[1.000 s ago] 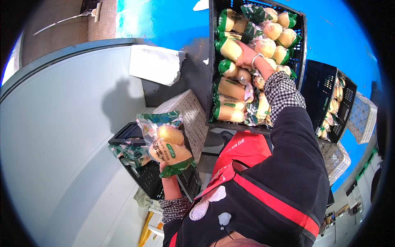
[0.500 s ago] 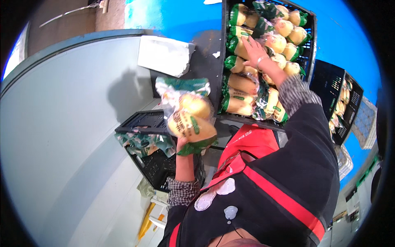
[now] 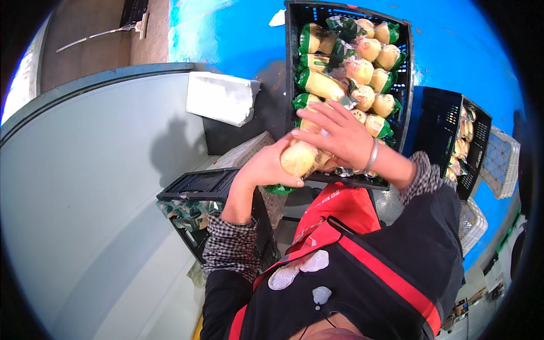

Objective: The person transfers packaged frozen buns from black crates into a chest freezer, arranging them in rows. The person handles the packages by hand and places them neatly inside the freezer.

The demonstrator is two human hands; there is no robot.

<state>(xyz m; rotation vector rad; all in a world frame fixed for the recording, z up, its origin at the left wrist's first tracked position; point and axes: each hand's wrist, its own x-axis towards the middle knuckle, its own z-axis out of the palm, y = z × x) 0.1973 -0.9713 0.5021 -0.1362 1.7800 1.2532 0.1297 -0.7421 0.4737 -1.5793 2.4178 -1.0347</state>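
My left hand (image 3: 262, 164) is closed on a clear bag of pale yellow fruit (image 3: 298, 159) with a green end. I hold the bag at the near left corner of a black plastic crate (image 3: 291, 62). My right hand (image 3: 348, 135), with a bracelet at its wrist, lies across the bag's top, its fingers stretched out and touching it. Inside the crate, similar bagged fruits (image 3: 324, 85) lie in rows, their green ends showing along both sides. The exact kind of fruit cannot be made out. Both hands cover part of the near rows.
At lower left stands another black crate (image 3: 198, 182) with folded green-and-white bags (image 3: 190, 212). A white foam box (image 3: 218, 97) sits by the grey wall panel (image 3: 96, 147). More black crates with fruit (image 3: 473, 141) and pale plastic baskets (image 3: 498, 161) stand at right on the blue floor (image 3: 447, 62).
My left hand has brought the bag of fruit from the left over to the crate's near corner. My right hand has moved from the crate's middle back onto the bag.
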